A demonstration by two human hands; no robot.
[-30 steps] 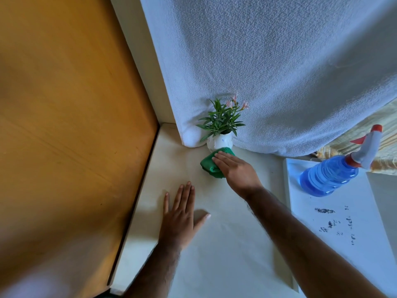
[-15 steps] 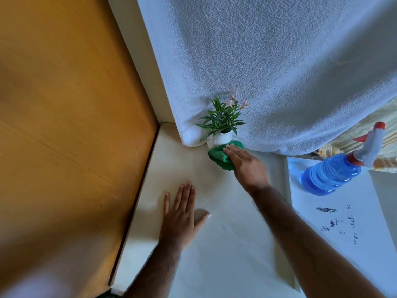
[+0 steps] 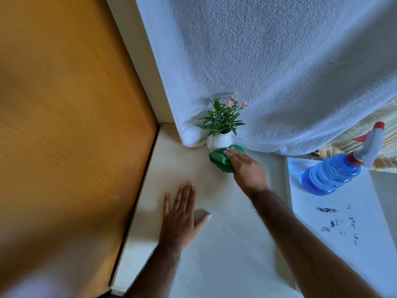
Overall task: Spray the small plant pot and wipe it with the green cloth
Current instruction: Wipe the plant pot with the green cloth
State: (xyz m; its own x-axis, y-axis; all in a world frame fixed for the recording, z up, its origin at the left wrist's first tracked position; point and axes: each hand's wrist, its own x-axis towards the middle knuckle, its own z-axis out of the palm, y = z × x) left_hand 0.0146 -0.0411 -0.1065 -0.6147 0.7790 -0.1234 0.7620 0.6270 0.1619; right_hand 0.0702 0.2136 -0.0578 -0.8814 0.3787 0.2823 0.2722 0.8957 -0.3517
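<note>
A small white plant pot [image 3: 219,141] with green leaves and pink flowers [image 3: 223,118] stands on the pale tabletop [image 3: 225,244], against a hanging white towel. My right hand [image 3: 247,168] presses a bunched green cloth [image 3: 221,161] against the pot's lower front right side. My left hand [image 3: 182,214] lies flat on the tabletop with fingers spread, holding nothing, well in front of the pot. A blue spray bottle [image 3: 335,171] with a white and red trigger head lies at the right.
A white textured towel [image 3: 268,61] hangs behind the pot. A wooden panel [image 3: 64,125] walls off the left side. The bottle rests on a white sheet [image 3: 354,233] with dark print. Striped yellow fabric [image 3: 365,134] shows at the far right.
My right hand has slid the green cloth from the pot's front around toward its right side. The left hand has stayed flat on the table.
</note>
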